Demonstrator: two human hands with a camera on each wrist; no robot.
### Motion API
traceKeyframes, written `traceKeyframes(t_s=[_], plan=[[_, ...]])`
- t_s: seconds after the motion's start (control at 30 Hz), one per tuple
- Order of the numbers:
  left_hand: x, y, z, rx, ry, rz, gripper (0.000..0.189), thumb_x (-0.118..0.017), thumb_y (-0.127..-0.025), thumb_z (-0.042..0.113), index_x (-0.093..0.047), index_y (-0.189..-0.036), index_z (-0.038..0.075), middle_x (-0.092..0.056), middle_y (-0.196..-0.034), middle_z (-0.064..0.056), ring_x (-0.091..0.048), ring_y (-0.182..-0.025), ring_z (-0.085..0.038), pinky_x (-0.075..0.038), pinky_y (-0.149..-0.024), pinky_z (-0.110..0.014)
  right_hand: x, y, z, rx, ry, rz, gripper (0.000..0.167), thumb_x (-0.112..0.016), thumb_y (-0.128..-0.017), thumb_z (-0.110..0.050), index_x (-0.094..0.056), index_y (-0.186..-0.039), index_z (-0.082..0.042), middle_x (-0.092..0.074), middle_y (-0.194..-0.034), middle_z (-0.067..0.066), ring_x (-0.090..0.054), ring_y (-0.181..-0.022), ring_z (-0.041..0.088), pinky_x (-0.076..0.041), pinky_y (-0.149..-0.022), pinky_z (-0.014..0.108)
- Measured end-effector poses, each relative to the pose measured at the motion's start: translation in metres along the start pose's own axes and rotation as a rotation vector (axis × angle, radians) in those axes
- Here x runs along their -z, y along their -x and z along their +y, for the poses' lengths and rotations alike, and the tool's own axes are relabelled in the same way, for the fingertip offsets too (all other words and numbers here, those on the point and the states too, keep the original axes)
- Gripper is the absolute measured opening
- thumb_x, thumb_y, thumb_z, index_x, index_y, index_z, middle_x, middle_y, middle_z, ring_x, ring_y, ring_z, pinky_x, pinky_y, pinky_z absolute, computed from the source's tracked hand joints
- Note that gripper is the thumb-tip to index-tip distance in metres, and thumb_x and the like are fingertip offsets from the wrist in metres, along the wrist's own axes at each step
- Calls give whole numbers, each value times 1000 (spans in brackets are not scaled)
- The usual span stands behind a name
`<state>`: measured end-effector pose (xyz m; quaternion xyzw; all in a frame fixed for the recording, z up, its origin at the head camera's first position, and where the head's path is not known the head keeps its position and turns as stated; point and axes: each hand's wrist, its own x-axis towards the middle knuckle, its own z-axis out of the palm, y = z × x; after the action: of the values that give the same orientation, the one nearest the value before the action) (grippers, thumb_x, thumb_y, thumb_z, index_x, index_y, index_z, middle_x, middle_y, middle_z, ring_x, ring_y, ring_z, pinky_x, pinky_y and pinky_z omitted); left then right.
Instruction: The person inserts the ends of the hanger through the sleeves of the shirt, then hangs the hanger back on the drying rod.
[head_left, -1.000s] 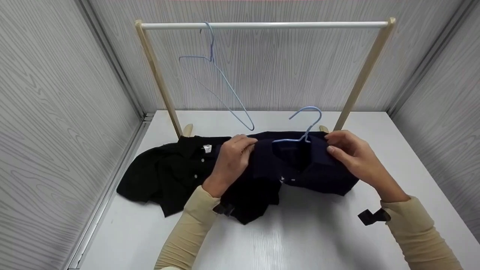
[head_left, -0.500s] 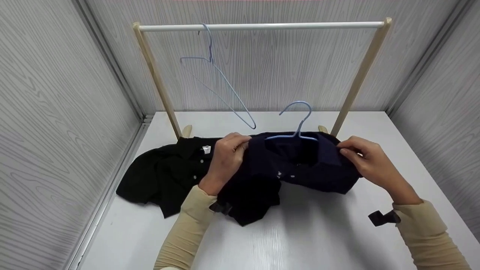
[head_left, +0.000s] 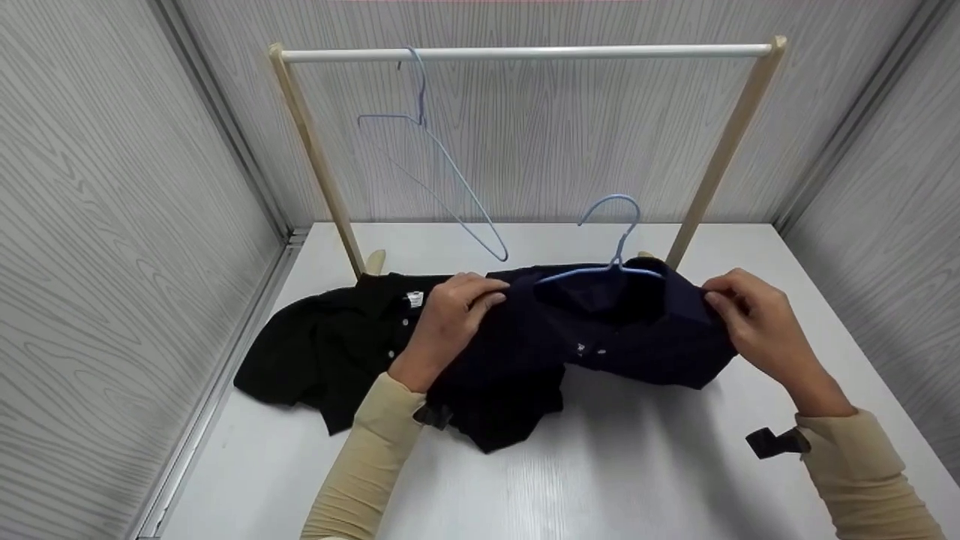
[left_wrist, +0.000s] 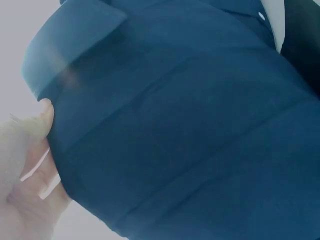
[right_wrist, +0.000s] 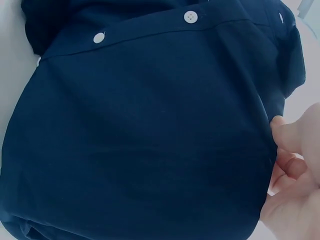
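Note:
Between the two hands a navy shirt point(head_left: 637, 349) with a collar and white buttons is held up off the table. A light blue hanger point(head_left: 619, 232) sits in its neck opening, hook upward; the lower part of the hanger is hidden in the cloth. My left hand point(head_left: 454, 319) pinches the shirt's left shoulder between thumb and fingers, seen also in the left wrist view as a hand point(left_wrist: 35, 165) at the cloth's edge. My right hand point(head_left: 761, 330) pinches the opposite shoulder; the right wrist view shows its thumb point(right_wrist: 287, 135) on the fabric.
A black shirt point(head_left: 315, 345) with a white label lies at the left of the white table point(head_left: 510, 487). Behind stands a rack with a white rail point(head_left: 525, 52) and wooden posts point(head_left: 727, 150). A second blue hanger point(head_left: 465, 180) hangs from the rail.
My right hand has slid right along the shirt's shoulder, away from the collar. The hanger in the neck has turned flatter toward me and risen slightly. My left hand keeps its pinch, nearly still.

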<state>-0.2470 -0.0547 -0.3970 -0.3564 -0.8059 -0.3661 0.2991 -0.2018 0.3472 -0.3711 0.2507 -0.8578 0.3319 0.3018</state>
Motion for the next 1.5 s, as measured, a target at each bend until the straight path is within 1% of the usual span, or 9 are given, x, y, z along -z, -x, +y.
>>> traceKeyframes(t_s=[0.2, 0.43, 0.53, 0.63, 0.83, 1.07, 1.27, 1.4, 1.5], plan=[[2, 0, -3, 9, 12, -15, 14, -68, -93, 16, -76, -101, 8, -73, -92, -3, -67, -85, -12, -55, -78, -23, 2, 1, 1, -1, -2, 10, 20, -64, -84, 17, -69, -93, 0, -67, -85, 6, -53, -78, 1, -38, -74, 10], [1, 1, -3, 56, 78, 79, 13, -67, -94, 15, -75, -94, 5, -72, -87, -6, -67, -81, -14, -55, -73, -25, 3, 0, -2, 15, -3, 3, 23, -65, -82, 20, -70, -94, 1, -67, -85, 9, -55, -81, 0, -40, -75, 7], [1, 1, -3, 74, 78, 93, 13, -67, -93, 15, -75, -92, 5, -71, -86, -6, -67, -80, -15, -55, -73, -26, 4, 0, -2, 23, 6, 3, 22, -65, -82, 20, -70, -94, 2, -67, -85, 9, -55, -81, 0, -40, -75, 6], [1, 1, -3, 68, 74, 65, 13, -66, -94, 15, -74, -94, 5, -71, -88, -7, -67, -82, -15, -55, -74, -26, 6, 1, 0, 24, 15, 8, 21, -65, -82, 20, -70, -93, 2, -66, -85, 9, -54, -80, 1, -39, -74, 7], [4, 1, -4, 24, 5, -47, 18, -64, -96, 20, -74, -105, 7, -72, -98, -4, -67, -92, -14, -54, -83, -25, 11, 4, 2, 15, 30, 23, 20, -64, -84, 19, -68, -94, 3, -65, -85, 9, -51, -77, 2, -37, -72, 10], [16, -1, -9, 10, -141, -47, 22, -61, -99, 23, -75, -104, 7, -72, -97, -3, -67, -91, -16, -56, -82, -27, 14, 5, 3, 12, 29, 27, 20, -64, -82, 20, -68, -93, 4, -65, -85, 10, -52, -80, 1, -37, -76, 9], [37, -18, -17, -12, -256, -10, 22, -55, -102, 21, -73, -101, 8, -72, -95, -6, -67, -87, -20, -56, -77, -32, 18, 5, 8, 1, 37, 36, 20, -64, -83, 20, -69, -93, 4, -65, -84, 8, -51, -80, 0, -37, -75, 9], [56, -39, -21, 0, -316, 16, 24, -51, -104, 19, -71, -108, 7, -71, -100, -9, -66, -90, -23, -57, -76, -35, 22, 6, 9, -16, 47, 42, 17, -65, -85, 16, -69, -94, 2, -64, -85, 5, -51, -80, -3, -37, -75, 9], [72, -59, -21, 37, -346, 30, 27, -48, -104, 19, -69, -115, 5, -68, -106, -12, -64, -95, -26, -56, -77, -36, 24, 6, 8, -27, 63, 43, 15, -65, -86, 13, -69, -94, 1, -64, -85, 4, -50, -79, -5, -36, -75, 9]])
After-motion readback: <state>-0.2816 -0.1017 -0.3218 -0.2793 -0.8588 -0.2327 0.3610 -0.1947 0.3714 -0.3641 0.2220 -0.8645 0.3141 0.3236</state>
